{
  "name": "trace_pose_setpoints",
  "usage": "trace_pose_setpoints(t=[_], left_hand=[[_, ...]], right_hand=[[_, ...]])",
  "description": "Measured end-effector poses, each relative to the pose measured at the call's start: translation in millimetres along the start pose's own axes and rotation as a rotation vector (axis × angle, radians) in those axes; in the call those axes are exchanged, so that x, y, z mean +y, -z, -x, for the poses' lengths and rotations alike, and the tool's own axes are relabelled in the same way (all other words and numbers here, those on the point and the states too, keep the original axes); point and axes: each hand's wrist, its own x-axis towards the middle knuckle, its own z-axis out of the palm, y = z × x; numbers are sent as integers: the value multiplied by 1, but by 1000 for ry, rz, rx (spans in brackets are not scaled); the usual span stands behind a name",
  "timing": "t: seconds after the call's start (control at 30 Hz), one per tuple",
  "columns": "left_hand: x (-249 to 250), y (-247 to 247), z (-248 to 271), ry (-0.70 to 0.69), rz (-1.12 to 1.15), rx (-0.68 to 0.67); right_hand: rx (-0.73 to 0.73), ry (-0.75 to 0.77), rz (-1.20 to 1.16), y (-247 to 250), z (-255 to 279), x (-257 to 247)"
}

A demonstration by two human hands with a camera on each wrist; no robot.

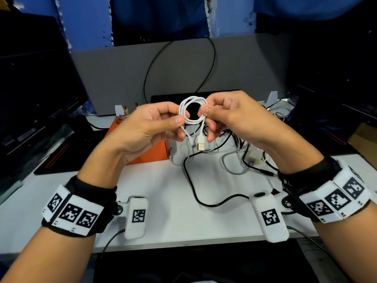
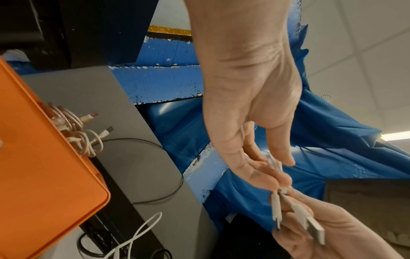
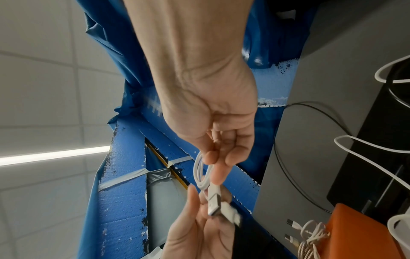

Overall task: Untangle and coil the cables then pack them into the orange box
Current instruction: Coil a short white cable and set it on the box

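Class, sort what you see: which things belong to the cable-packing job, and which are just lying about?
Job:
white cable, coiled, pinched by left hand and right hand
orange box
tangled cables

Lying about:
monitor
grey divider

One coiled white USB cable with two plug ends, held by two hands: left hand, right hand. One orange box. On the white desk, perhaps four loose cables, too tangled to count surely.
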Motion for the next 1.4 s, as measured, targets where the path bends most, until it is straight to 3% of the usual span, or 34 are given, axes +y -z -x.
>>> trace_pose_setpoints(t=[0.13, 0.23, 0.33, 0.43, 0.53, 0.83, 1.0, 1.13, 1.27, 1.4], left_hand=[[0, 3, 0, 39, -222, 26], [4, 5, 1, 2, -310, 110], [8, 5, 1, -17, -177, 168], [10, -3, 1, -43, -39, 203], [7, -12, 0, -98, -28, 256], [-4, -32, -1, -445, -350, 524], [-3, -29, 1, -494, -686, 497], [-1, -31, 4, -525, -642, 531], [-4, -32, 2, -514, -875, 521], [-5, -29, 3, -507, -930, 507]], right_hand=[[13, -10, 31, 1, 1, -2], [53, -19, 216, -1, 0, -1], [127, -4, 494, -7, 0, -2], [185, 22, 595, -16, 2, -6], [194, 15, 609, -19, 3, -5], [182, 4, 530, -18, 5, -12], [181, -33, 553, -17, 7, -13], [219, -25, 592, -19, 9, -18], [189, -52, 581, -20, 9, -17], [165, -63, 539, -21, 7, -14]])
